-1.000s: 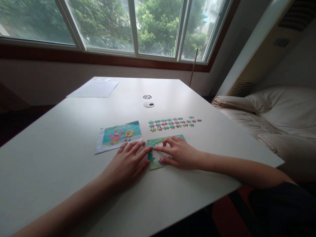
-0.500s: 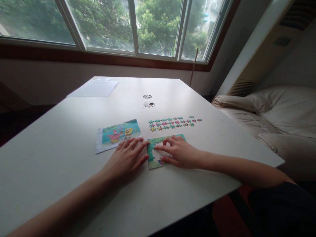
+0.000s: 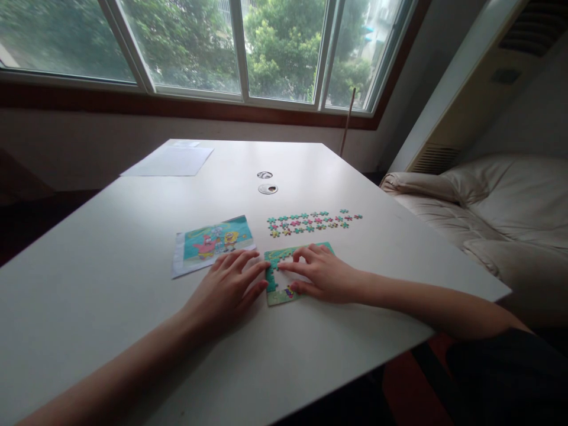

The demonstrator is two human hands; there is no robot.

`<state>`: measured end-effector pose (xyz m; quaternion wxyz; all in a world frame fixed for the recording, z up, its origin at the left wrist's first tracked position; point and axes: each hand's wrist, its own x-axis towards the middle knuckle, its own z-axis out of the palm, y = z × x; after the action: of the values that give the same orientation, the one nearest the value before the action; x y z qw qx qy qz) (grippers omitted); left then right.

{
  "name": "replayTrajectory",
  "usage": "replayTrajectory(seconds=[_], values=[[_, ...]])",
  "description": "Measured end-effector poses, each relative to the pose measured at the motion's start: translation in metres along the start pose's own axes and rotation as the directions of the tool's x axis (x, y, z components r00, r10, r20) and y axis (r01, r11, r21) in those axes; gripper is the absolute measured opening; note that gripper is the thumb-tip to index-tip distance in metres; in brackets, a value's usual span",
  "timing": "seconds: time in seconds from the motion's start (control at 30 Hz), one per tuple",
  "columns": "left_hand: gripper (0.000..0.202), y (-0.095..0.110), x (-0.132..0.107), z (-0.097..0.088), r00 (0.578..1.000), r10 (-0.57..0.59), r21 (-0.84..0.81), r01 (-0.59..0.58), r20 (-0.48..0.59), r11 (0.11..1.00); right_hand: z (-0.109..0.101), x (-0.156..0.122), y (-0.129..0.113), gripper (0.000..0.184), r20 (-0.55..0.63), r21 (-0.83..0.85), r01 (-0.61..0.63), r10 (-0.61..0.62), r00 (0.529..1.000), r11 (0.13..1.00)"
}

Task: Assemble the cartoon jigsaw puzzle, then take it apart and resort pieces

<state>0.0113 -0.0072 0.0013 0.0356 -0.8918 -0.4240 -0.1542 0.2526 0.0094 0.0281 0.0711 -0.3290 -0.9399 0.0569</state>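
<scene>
Much of puzzle (image 3: 272, 281) out of view behind R hand (image 3: 326, 273).

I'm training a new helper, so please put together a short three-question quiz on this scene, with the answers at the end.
1. True or false: the left hand is resting on the sofa.
2. From the person's seat, where does the picture sheet lie relative to the puzzle? A) to its left; B) to its right; C) underneath it.
3. Fill in the blank: beyond the puzzle, the loose pieces are laid out in rough ____ on the table.

Key:
1. False; its index fingertip is at the puzzle's left edge.
2. A.
3. Rows.
</scene>
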Motion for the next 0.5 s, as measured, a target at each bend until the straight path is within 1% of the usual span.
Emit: replayTrajectory(seconds=[0.2, 0.4, 0.5], values=[[0.029, 0.0014, 0.0006, -0.0027, 1.000, 0.009, -0.036, -0.010, -0.014, 0.999, 0.0002, 0.0004, 0.0007, 0.041, -0.003, -0.003, 0.006, -0.006, 1.000, 1.000], [0.024, 0.0016, 0.0002, -0.0042, 0.996, 0.058, -0.067, -0.063, -0.073, 0.996, 0.0021, 0.0007, 0.0020, 0.043, 0.010, -0.008, 0.012, -0.012, 1.000, 1.000], [0.025, 0.0013, -0.0001, -0.0031, 0.996, 0.059, -0.077, -0.064, -0.066, 0.995, 0.0005, 0.0002, 0.0028, 0.043, 0.013, -0.016, 0.024, -0.024, 1.000, 1.000]])
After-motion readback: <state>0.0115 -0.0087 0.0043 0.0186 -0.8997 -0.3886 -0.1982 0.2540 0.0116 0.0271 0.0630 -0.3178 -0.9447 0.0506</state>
